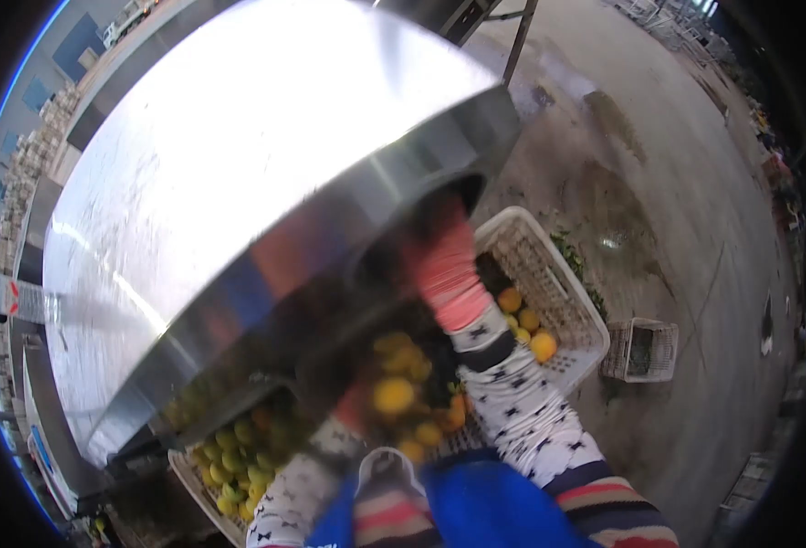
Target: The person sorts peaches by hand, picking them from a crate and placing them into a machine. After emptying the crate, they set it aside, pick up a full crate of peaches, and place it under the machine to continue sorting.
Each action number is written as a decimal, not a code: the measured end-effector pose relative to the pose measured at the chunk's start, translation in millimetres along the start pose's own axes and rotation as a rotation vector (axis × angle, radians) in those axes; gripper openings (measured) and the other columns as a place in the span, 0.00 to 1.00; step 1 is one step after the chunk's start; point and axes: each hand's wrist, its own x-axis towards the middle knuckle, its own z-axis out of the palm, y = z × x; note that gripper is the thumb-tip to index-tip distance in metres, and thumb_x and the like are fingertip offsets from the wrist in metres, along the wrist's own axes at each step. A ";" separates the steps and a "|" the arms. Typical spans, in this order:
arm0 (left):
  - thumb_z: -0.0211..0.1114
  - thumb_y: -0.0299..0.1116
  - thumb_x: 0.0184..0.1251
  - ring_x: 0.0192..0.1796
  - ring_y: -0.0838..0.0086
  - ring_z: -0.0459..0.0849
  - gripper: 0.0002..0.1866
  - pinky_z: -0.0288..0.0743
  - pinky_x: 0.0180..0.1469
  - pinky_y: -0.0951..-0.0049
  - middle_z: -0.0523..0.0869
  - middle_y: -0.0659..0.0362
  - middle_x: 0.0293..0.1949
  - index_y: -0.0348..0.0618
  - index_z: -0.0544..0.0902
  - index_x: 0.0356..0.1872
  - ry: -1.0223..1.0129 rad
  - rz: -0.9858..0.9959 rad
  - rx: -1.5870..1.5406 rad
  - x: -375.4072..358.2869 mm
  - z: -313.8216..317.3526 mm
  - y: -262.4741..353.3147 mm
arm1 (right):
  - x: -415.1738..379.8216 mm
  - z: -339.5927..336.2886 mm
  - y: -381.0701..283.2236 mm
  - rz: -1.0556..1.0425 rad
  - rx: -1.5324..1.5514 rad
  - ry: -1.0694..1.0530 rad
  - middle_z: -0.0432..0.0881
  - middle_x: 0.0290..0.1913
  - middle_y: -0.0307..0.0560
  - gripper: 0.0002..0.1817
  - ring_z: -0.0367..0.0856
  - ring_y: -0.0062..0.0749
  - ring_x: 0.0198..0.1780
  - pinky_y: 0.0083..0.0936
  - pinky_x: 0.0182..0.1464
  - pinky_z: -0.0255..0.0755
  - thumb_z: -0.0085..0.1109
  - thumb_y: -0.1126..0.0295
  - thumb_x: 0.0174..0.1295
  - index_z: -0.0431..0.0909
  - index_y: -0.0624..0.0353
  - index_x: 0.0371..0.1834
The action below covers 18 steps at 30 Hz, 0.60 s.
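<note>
The right hand (438, 239), in a pink glove, was at the dark underside of the shiny surface (266, 137), just beneath its lip. Shadow and blur hid its fingers, so I could not tell whether its grip was spread, pressed together or pinching anything. The left hand (352, 407) was lower, beside the blurred yellow fruit (394, 396) between the arms; its grip could not be told either, nor whether it touched the fruit.

More green fruit (230, 457) filled the left crate (193, 496), partly under the lip, and a few oranges (542, 345) lay in the right crate (558, 265). Both crates probably stood so near the body to keep the fruit within a short reach, and partly under the lip to save floor room. The patterned sleeves (522, 402) and blue apron (503, 502) were likely worn against dirt and wet. A small crate (615, 352) was on the floor (732, 256), outside the right crate, perhaps set aside there to leave the feet room.
</note>
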 end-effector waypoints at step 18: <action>0.55 0.70 0.64 0.54 0.46 0.84 0.46 0.83 0.51 0.43 0.76 0.41 0.61 0.41 0.66 0.70 0.357 0.027 -0.613 31.2 69.8 110.3 | -83.1 -98.0 -15.1 0.225 0.813 -0.458 0.78 0.51 0.58 0.41 0.78 0.47 0.54 0.37 0.56 0.73 0.77 0.54 0.48 0.72 0.64 0.63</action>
